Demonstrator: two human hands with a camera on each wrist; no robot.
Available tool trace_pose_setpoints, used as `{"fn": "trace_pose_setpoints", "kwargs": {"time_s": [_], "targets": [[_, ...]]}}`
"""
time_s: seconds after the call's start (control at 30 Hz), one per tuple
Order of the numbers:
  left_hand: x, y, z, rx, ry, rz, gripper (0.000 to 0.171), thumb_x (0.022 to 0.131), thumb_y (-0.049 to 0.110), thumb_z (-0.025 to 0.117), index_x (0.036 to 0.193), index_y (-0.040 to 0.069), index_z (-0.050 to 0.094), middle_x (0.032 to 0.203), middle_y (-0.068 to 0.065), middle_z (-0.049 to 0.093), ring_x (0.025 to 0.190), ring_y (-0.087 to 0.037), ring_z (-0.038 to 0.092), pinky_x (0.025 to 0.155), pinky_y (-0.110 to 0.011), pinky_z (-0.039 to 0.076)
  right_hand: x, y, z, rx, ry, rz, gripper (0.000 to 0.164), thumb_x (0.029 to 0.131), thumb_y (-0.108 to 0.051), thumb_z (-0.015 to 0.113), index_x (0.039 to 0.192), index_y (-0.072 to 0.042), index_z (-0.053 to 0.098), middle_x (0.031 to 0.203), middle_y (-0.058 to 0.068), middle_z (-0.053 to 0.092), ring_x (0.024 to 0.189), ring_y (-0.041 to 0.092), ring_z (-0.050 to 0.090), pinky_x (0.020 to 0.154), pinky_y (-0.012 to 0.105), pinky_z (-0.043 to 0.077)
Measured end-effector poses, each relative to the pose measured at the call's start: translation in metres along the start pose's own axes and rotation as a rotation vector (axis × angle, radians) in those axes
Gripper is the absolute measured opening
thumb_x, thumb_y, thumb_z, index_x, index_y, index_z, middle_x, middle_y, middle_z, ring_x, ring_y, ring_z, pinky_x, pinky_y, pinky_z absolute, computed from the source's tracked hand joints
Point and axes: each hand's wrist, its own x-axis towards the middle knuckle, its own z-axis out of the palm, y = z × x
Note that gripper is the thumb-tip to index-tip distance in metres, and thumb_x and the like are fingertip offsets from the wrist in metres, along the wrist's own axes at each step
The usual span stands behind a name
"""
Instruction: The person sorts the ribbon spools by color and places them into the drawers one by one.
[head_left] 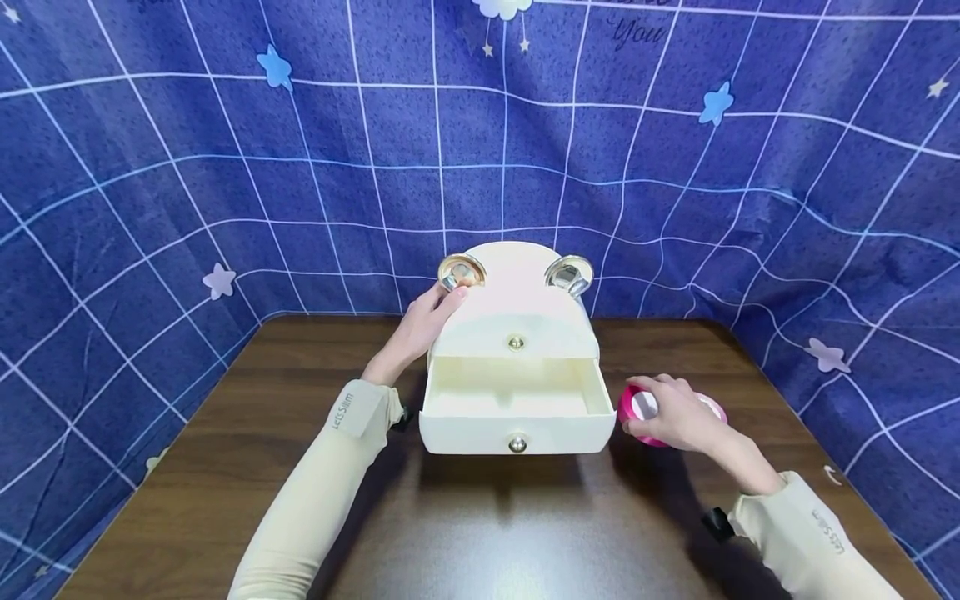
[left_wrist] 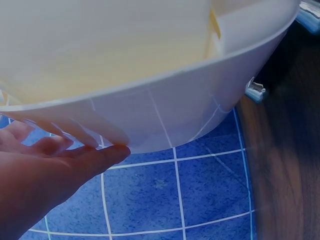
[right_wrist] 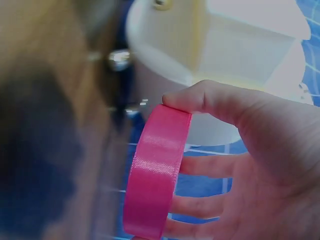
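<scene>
A white cabinet with a rounded top and two metallic round ears stands on the table, its lower drawer pulled out and its upper drawer closed. My left hand rests against the cabinet's left side by the gold-toned ear; in the left wrist view its extended fingers touch the white wall. To the right of the drawer, my right hand grips a roll of pink ribbon by its edges, thumb on top. Partly behind that hand, a second pink-edged roll shows.
The brown wooden table extends around the cabinet. Behind it and on both sides hangs a blue cloth with white grid lines and stars. Round metal knobs stick out from the drawer fronts.
</scene>
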Motion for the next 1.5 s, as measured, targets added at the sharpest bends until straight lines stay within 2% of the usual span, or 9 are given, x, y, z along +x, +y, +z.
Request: {"fn": "trace_pose_setpoints", "kwargs": {"time_s": [0.2,0.33,0.5,0.77,0.93,1.07,1.23,1.5], "targets": [[0.000,-0.001,0.000,-0.002,0.003,-0.002,0.052,0.096,0.061,0.040,0.129,0.022,0.052,0.109,-0.010,0.066,0.092,-0.023,0.065,0.081,-0.037,0.052,0.002,-0.014,-0.027,0.012,0.005,0.026,0.066,0.073,-0.040,0.077,0.129,-0.010,0.058,0.120,0.021,0.060,0.103,0.038,0.052,0.058,0.037,0.046],[0.000,-0.002,0.000,-0.001,0.004,-0.003,0.054,0.095,0.063,0.040,0.129,0.023,0.052,0.109,-0.010,0.066,0.093,-0.023,0.065,0.082,-0.038,0.052,0.001,-0.025,-0.042,0.008,0.026,0.000,0.067,0.075,-0.039,0.076,0.132,-0.010,0.057,0.124,0.020,0.059,0.104,0.036,0.050,0.061,0.036,0.045],[0.001,-0.002,0.001,0.008,0.005,-0.010,0.053,0.095,0.061,0.040,0.128,0.022,0.052,0.110,-0.010,0.066,0.093,-0.024,0.064,0.082,-0.039,0.052,-0.001,-0.040,-0.058,0.005,0.067,-0.036,0.066,0.077,-0.041,0.076,0.132,-0.012,0.056,0.127,0.018,0.058,0.106,0.034,0.050,0.065,0.041,0.047],[0.000,-0.003,0.001,0.012,0.007,-0.010,0.051,0.096,0.060,0.041,0.129,0.022,0.052,0.111,-0.011,0.066,0.094,-0.024,0.065,0.082,-0.039,0.052,0.001,-0.067,-0.072,0.029,0.136,-0.136,0.062,0.077,-0.040,0.077,0.131,-0.014,0.058,0.128,0.014,0.058,0.109,0.031,0.050,0.076,0.042,0.047],[0.000,-0.001,0.001,0.009,0.009,-0.003,0.051,0.096,0.060,0.041,0.128,0.022,0.052,0.111,-0.010,0.066,0.094,-0.024,0.064,0.082,-0.039,0.052,0.005,-0.088,-0.070,0.064,0.173,-0.218,0.060,0.077,-0.036,0.078,0.129,-0.014,0.060,0.122,0.013,0.056,0.111,0.030,0.050,0.081,0.045,0.049],[0.000,-0.001,0.001,0.003,0.004,-0.005,0.052,0.096,0.060,0.041,0.131,0.023,0.051,0.113,-0.011,0.066,0.094,-0.024,0.065,0.082,-0.039,0.053,0.009,-0.104,-0.061,0.060,0.202,-0.275,0.061,0.075,-0.037,0.080,0.130,-0.018,0.060,0.119,0.014,0.051,0.110,0.029,0.049,0.078,0.046,0.052],[0.000,-0.003,0.001,-0.007,0.004,-0.008,0.053,0.096,0.061,0.040,0.131,0.024,0.051,0.113,-0.010,0.066,0.093,-0.023,0.065,0.081,-0.039,0.053,0.012,-0.120,-0.051,0.042,0.228,-0.288,0.064,0.074,-0.043,0.080,0.132,-0.024,0.059,0.120,0.010,0.049,0.109,0.026,0.046,0.069,0.045,0.053],[0.000,-0.002,0.001,0.005,0.010,-0.005,0.056,0.094,0.063,0.041,0.132,0.023,0.051,0.114,-0.010,0.065,0.095,-0.023,0.063,0.083,-0.038,0.051,0.015,-0.132,-0.034,0.007,0.237,-0.307,0.069,0.073,-0.044,0.081,0.135,-0.023,0.057,0.125,0.008,0.049,0.110,0.025,0.043,0.068,0.042,0.054]]}}
